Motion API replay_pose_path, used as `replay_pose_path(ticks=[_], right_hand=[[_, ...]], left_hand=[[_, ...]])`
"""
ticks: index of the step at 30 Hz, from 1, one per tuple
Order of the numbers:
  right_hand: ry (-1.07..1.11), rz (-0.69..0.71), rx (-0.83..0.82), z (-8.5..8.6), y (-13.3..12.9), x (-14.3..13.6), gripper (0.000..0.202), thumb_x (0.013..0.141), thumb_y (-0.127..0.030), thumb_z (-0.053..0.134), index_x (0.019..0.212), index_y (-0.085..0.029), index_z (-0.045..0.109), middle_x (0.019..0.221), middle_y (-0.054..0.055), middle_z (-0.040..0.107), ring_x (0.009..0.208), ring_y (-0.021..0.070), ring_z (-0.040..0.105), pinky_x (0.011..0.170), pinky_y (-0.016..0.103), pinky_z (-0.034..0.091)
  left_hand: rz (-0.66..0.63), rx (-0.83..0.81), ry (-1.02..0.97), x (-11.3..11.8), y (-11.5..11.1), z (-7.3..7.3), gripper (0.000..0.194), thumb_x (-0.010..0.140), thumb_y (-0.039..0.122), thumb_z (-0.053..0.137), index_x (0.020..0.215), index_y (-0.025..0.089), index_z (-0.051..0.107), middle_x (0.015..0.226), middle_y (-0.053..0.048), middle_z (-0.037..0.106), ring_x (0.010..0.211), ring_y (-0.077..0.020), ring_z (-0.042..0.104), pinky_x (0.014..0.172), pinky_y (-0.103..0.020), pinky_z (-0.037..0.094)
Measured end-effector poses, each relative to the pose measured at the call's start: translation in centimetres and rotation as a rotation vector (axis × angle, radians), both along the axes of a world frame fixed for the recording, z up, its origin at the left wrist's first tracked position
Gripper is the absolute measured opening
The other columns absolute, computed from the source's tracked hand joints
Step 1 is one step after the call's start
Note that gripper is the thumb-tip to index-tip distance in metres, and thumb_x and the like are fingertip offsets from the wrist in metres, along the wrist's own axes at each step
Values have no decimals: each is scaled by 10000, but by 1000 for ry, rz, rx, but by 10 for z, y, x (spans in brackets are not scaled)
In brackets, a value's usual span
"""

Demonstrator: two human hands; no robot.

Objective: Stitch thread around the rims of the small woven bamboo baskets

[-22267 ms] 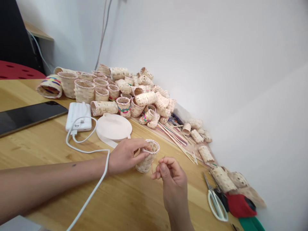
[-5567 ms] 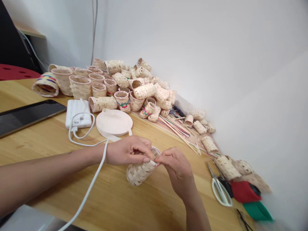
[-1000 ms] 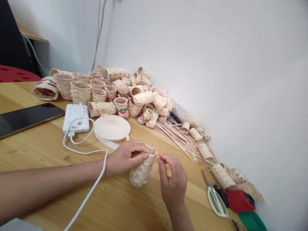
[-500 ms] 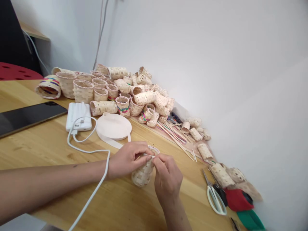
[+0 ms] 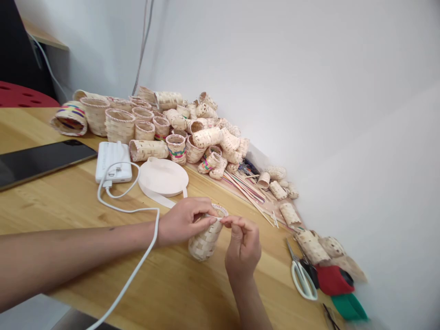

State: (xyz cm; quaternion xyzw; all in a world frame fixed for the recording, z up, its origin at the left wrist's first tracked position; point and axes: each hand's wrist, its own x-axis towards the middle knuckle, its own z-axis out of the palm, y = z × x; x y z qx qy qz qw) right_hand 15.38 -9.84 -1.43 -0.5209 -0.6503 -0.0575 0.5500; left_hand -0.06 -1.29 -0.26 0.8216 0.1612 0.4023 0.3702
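Observation:
An upright woven basket (image 5: pixel 205 242) of pale strips stands on the table between my hands, its rim edged with a stitched pattern. My left hand (image 5: pixel 189 221) is closed at the near side of the rim, thumb and fingers pinching a thin white ribbon (image 5: pixel 217 218). From the right, my right hand (image 5: pixel 244 247) meets the same ribbon with its fingertips, the other fingers curled in. Behind my left hand lies a flat white ribbon roll (image 5: pixel 164 178), with loose ribbon running down from it towards that hand. Part of the rim is hidden by my fingers.
Many woven baskets (image 5: pixel 120 126) are heaped along the wall. A power bank (image 5: pixel 113 161) with a white cable (image 5: pixel 137 267) and a phone (image 5: pixel 44 160) lie left. Thin sticks (image 5: pixel 247 190), scissors (image 5: pixel 302 277), a red roll (image 5: pixel 333 279) and a green roll (image 5: pixel 349 306) lie right.
My right hand's thumb has drawn back from the ribbon and its index finger is now straighter along it. The left hand keeps its pinch at the rim. The view has shifted slightly.

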Motion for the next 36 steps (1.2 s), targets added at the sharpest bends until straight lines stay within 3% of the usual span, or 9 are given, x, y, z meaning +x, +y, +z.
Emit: replay_pose_path(ticks=[7, 12, 15, 20, 28, 36], right_hand=[[-60, 96, -13, 6, -4, -2, 161, 896, -97, 501, 975, -236, 524, 892, 36, 645, 876, 165, 637, 797, 344, 520], [158, 209, -55, 3, -11, -7, 116, 908, -129, 493, 959, -232, 501, 836, 23, 616, 798, 159, 634, 727, 334, 535], [339, 239, -146, 6, -10, -11, 17, 911, -202, 515, 913, -219, 514, 778, 8, 614, 710, 140, 634, 657, 291, 541], [573, 218, -309, 9, 0, -8, 183, 866, -319, 585, 989, -184, 589, 690, -10, 616, 638, 137, 639, 615, 271, 553], [567, 209, -357, 5, 2, -5, 188, 856, -320, 595, 952, -170, 654, 711, 20, 683, 663, 142, 657, 642, 266, 561], [523, 207, -377, 3, 0, -8, 186, 861, -315, 585, 959, -174, 656, 748, 26, 681, 685, 142, 657, 656, 258, 558]], left_hand=[[28, 112, -32, -2, -3, 1, 220, 911, 239, 493, 833, 150, 677, 729, -23, 597, 675, -120, 540, 609, -197, 401], [132, 325, -88, -5, -2, 1, 213, 936, 206, 468, 883, 149, 666, 827, -58, 649, 763, -139, 587, 682, -226, 441], [211, 363, -103, -5, 2, 0, 215, 939, 223, 476, 887, 144, 669, 805, -65, 650, 747, -144, 584, 676, -233, 458], [177, 395, -111, -5, 2, -1, 195, 930, 185, 483, 915, 151, 674, 839, -61, 660, 762, -138, 595, 688, -228, 460], [259, 408, -87, -6, 0, -5, 235, 915, 199, 515, 1130, 159, 600, 1005, -72, 684, 879, -162, 628, 768, -246, 460], [263, 429, -50, -5, 1, -9, 242, 919, 203, 505, 1131, 166, 617, 1064, -73, 680, 962, -179, 625, 825, -261, 469]])
